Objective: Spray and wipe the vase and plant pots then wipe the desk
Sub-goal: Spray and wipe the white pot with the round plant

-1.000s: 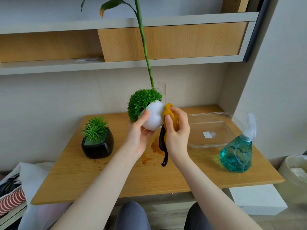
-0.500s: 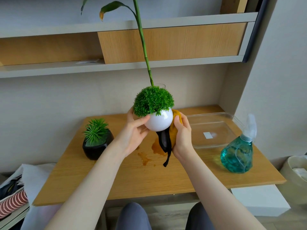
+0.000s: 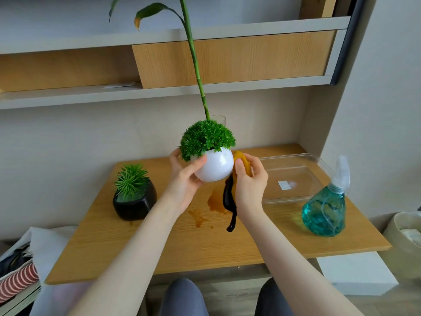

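Observation:
My left hand (image 3: 185,179) grips a round white plant pot (image 3: 215,166) with a green bushy top, held upright above the wooden desk (image 3: 159,242). My right hand (image 3: 249,182) holds a yellow cloth (image 3: 242,158) with a black strip hanging down, pressed against the pot's right side. A black plant pot (image 3: 134,202) with spiky green leaves stands on the desk at the left. Behind the white pot, a glass vase (image 3: 219,120) with a tall green stem is mostly hidden. A teal spray bottle (image 3: 324,212) stands at the right.
A clear plastic tray (image 3: 293,179) lies on the desk between my right hand and the spray bottle. Brown wet stains (image 3: 200,216) mark the desk's middle. Shelves (image 3: 159,92) run above. A bin (image 3: 407,238) sits at the far right, books and cloth at the lower left.
The white pot has been turned from tilted left to upright and lifted slightly. My right hand with the cloth has slid around its right side.

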